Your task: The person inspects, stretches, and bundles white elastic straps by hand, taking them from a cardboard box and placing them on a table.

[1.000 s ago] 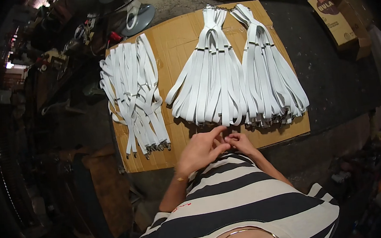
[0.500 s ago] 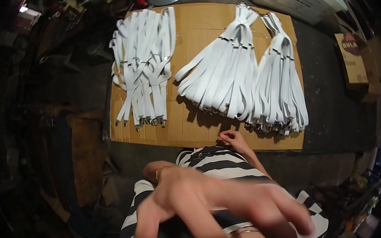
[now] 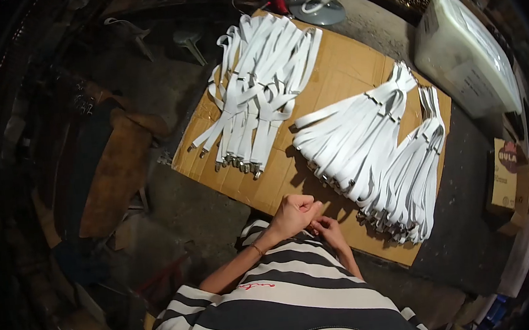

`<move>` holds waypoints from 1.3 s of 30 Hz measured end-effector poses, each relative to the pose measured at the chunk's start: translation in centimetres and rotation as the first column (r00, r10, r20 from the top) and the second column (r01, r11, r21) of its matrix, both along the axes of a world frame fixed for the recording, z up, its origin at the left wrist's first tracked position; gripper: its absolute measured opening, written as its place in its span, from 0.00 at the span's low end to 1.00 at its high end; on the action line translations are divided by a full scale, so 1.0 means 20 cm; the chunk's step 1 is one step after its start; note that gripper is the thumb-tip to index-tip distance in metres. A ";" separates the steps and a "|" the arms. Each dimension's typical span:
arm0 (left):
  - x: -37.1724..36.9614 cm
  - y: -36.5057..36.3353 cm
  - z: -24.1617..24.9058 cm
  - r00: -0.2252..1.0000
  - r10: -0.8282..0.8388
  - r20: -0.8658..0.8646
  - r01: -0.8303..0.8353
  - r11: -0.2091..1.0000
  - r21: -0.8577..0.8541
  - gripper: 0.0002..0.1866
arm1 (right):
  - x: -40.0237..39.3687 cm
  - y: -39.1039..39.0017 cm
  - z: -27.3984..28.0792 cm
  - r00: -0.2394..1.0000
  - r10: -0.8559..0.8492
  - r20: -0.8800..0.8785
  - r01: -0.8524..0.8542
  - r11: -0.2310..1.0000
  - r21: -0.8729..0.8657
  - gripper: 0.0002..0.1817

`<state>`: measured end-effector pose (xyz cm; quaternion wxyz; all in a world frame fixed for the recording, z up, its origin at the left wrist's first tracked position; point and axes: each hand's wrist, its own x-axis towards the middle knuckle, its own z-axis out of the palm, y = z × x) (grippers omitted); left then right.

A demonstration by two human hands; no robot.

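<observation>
Lowered: left hand [image 3: 295,217] — curled, grasp hidden | right hand [image 3: 327,230] — dim, cannot tell grasp

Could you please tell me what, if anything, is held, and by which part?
That cannot be told: the left hand and right hand are curled, hiding any hold.

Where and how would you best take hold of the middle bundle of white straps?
I'd likely grip the middle bundle at its narrow neck, from above and the picture's left. There it gathers into one slim bunch, while the other end fans wide. Bare cardboard leaves room on that side; the right-hand bundle lies close on the other.
</observation>
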<state>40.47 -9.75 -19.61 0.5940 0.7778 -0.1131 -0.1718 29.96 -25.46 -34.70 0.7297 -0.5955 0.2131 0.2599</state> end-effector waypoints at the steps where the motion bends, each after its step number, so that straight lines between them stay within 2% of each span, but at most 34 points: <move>1: 0.04 0.02 -0.03 0.999 0.048 0.026 -0.048 0.999 0.012 0.19 | 0.02 0.02 0.02 1.000 -0.016 -0.007 0.016 1.000 -0.016 0.12; 2: 0.10 0.05 -0.06 0.993 0.094 0.065 -0.096 0.995 0.031 0.17 | 0.05 0.04 0.07 0.999 0.049 -0.003 -0.049 0.992 -0.120 0.12; 3: 0.17 0.10 -0.11 0.994 0.064 0.083 -0.064 0.998 -0.001 0.12 | 0.07 0.06 0.03 1.000 0.013 0.019 -0.012 0.997 -0.080 0.12; 4: 0.26 0.16 -0.13 0.991 0.073 0.114 -0.074 0.997 0.001 0.12 | 0.07 0.09 -0.01 0.999 -0.022 0.030 0.023 0.999 -0.040 0.12; 7: 0.57 0.33 -0.18 0.965 0.162 0.206 -0.194 0.970 0.145 0.11 | 0.11 0.19 0.00 0.996 -0.092 0.008 0.092 0.983 -0.162 0.13; 8: 0.68 0.40 -0.25 0.954 0.173 0.245 -0.227 0.950 0.213 0.11 | 0.14 0.23 0.02 0.993 -0.114 -0.007 0.111 0.981 -0.162 0.13; 10: 0.91 0.53 -0.39 0.930 0.228 0.288 -0.295 0.931 0.215 0.13 | 0.17 0.33 0.01 0.985 -0.173 -0.015 0.170 0.979 -0.115 0.13; 11: 1.01 0.60 -0.50 0.890 0.189 0.414 -0.342 0.879 0.334 0.15 | 0.18 0.38 -0.03 0.978 -0.206 -0.012 0.203 0.973 -0.111 0.13; 12: 1.08 0.66 -0.52 0.900 0.230 0.370 -0.352 0.885 0.306 0.18 | 0.20 0.42 -0.07 0.974 -0.227 0.024 0.228 0.970 -0.078 0.13; 14: 1.19 0.74 -0.56 0.844 0.209 0.493 -0.453 0.771 0.449 0.22 | 0.26 0.49 -0.04 0.974 -0.218 0.068 0.225 0.965 -0.137 0.13; 15: 1.25 0.78 -0.68 0.845 0.200 0.496 -0.443 0.782 0.439 0.22 | 0.30 0.51 -0.03 0.970 -0.232 0.075 0.241 0.960 -0.144 0.13; 17: 1.36 0.82 -0.99 0.647 0.132 0.751 -0.651 0.609 0.453 0.23 | 0.36 0.55 -0.01 0.955 -0.183 0.235 0.249 0.924 -0.291 0.12; 18: 1.38 0.84 -0.98 0.652 0.120 0.748 -0.638 0.620 0.456 0.23 | 0.39 0.58 -0.01 0.952 -0.200 0.231 0.264 0.919 -0.292 0.12; 20: 1.39 0.88 -0.89 0.753 0.070 0.654 -0.483 0.734 0.478 0.23 | 0.46 0.62 0.01 0.897 -0.349 0.272 0.408 0.890 -0.202 0.12; 21: 1.40 0.89 -0.85 0.753 0.059 0.655 -0.474 0.739 0.479 0.23 | 0.49 0.65 0.03 0.892 -0.361 0.272 0.419 0.886 -0.200 0.12; 23: 1.41 0.87 -0.73 0.773 0.243 0.586 -0.472 0.837 0.275 0.21 | 0.57 0.69 0.09 0.861 -0.419 0.287 0.468 0.874 -0.131 0.13; 24: 1.41 0.87 -0.67 0.771 0.242 0.589 -0.471 0.839 0.273 0.21 | 0.61 0.71 0.12 0.859 -0.421 0.291 0.471 0.872 -0.130 0.13; 26: 1.38 0.87 -0.53 0.878 0.306 0.368 -0.413 0.874 0.258 0.20 | 0.68 0.77 0.17 0.881 -0.362 0.304 0.419 0.897 -0.144 0.13; 27: 1.39 0.89 -0.61 0.778 0.339 0.528 -0.448 0.890 0.088 0.16 | 0.72 0.79 0.19 0.895 -0.329 0.300 0.382 0.914 -0.139 0.13; 28: 1.36 0.90 -0.57 0.780 0.336 0.528 -0.447 0.890 0.094 0.16 | 0.76 0.80 0.21 0.896 -0.331 0.296 0.382 0.914 -0.135 0.13; 29: 1.33 0.92 -0.53 0.929 0.341 0.147 -0.344 0.939 -0.005 0.15 | 0.80 0.82 0.23 0.890 -0.324 0.320 0.358 0.932 -0.053 0.14; 30: 1.29 0.94 -0.47 0.939 0.238 -0.247 -0.278 0.950 -0.141 0.13 | 0.86 0.84 0.26 0.882 -0.320 0.345 0.331 0.943 0.030 0.14; 31: 1.22 0.94 -0.45 0.928 0.167 -0.334 -0.266 0.923 -0.278 0.10 | 0.91 0.86 0.28 0.884 -0.340 0.321 0.343 0.938 0.047 0.14; 32: 1.17 0.97 -0.46 0.925 0.035 -0.378 -0.184 0.913 -0.365 0.08 | 0.97 0.88 0.30 0.886 -0.360 0.292 0.358 0.931 0.063 0.14; 33: 1.10 0.98 -0.40 0.881 -0.009 -0.472 -0.221 0.876 -0.428 0.07 | 1.02 0.89 0.32 0.892 -0.364 0.269 0.352 0.931 0.095 0.15; 34: 1.01 0.98 -0.34 0.826 -0.061 -0.561 -0.265 0.835 -0.482 0.07 | 1.07 0.91 0.32 0.888 -0.402 0.223 0.356 0.908 0.220 0.16; 36: 0.88 1.03 -0.36 0.701 -0.200 -0.685 -0.242 0.837 -0.491 0.06 | 1.16 0.93 0.31 0.914 -0.385 0.131 0.308 0.865 0.395 0.21; 37: 0.82 1.03 -0.35 0.708 -0.236 -0.665 -0.196 0.840 -0.506 0.08 | 1.21 0.95 0.29 0.918 -0.391 0.067 0.312 0.816 0.487 0.23; 38: 0.77 1.05 -0.43 0.698 -0.249 -0.671 -0.173 0.851 -0.496 0.10 | 1.24 0.96 0.26 0.900 -0.434 -0.051 0.401 0.774 0.491 0.22; 39: 0.74 1.07 -0.49 0.635 -0.293 -0.714 -0.185 0.840 -0.510 0.12 | 1.28 0.90 -0.05 0.933 -0.359 0.002 0.250 0.655 0.713 0.22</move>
